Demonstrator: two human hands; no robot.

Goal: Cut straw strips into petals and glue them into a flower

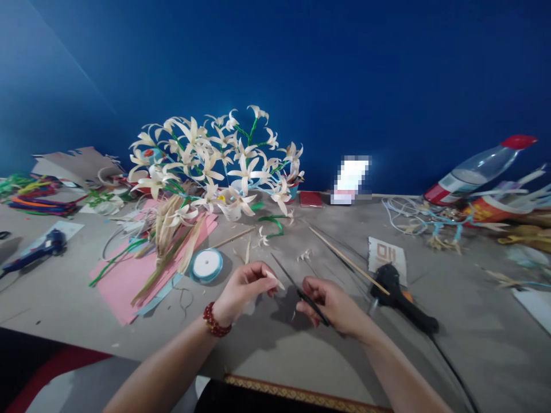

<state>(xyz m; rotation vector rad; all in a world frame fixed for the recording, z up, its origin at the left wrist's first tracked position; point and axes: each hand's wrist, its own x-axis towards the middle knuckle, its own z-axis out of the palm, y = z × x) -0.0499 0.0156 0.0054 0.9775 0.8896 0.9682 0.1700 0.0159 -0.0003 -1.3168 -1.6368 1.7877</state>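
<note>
Between thumb and fingers my left hand (253, 283) pinches a small pale petal-like piece (275, 279). My right hand (327, 304) holds black-handled scissors (306, 296), their blades pointing up and left, just right of the pale piece and apart from it. White flowers on green and blue stems (210, 160) stand in a bunch behind the hands. Small curled white bits (303, 255) lie on the grey table (258, 367). A spool of blue ribbon (206, 266) rests left of my left hand.
Pink paper (116, 292) under dried husks (170, 229) lies left. A black glue gun (404, 304) with a trailing cord and a thin wooden stick (344, 257) are right. Farther off stand a red-capped bottle (477, 172) and a red cup (495, 209). A blue glue gun (38, 250) lies far left.
</note>
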